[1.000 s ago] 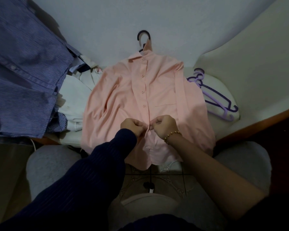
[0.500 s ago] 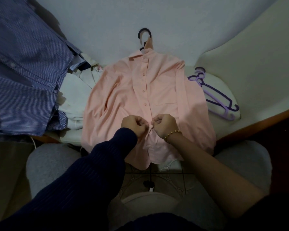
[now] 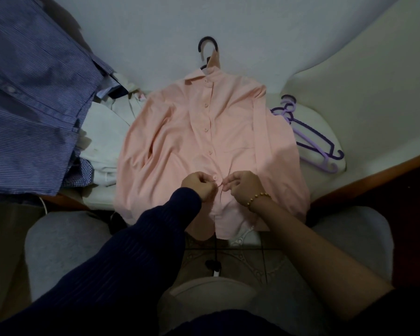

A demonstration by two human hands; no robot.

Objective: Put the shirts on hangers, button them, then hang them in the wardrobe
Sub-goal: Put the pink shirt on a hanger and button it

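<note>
Left arm in dark navy long sleeve (image 3: 136,251), faint ribbed stripes, cuff at wrist; left hand (image 3: 198,187) bare. Right forearm (image 3: 313,251) uncovered, gold bead bracelet (image 3: 258,198) at wrist behind right hand (image 3: 244,187). Light grey trousers (image 3: 66,246) on both legs.

Single head cam, wide-angle, edges bowed. Sits above the person's lap and faces forward and down onto the bed (image 3: 252,32). Close range: left hand (image 3: 198,187) and right hand (image 3: 244,187) land mid-frame over the pink shirt (image 3: 199,132). Knees (image 3: 66,238) fill the near edge. Striped blue shirt (image 3: 29,105) far left, purple hangers (image 3: 310,139) right.
</note>
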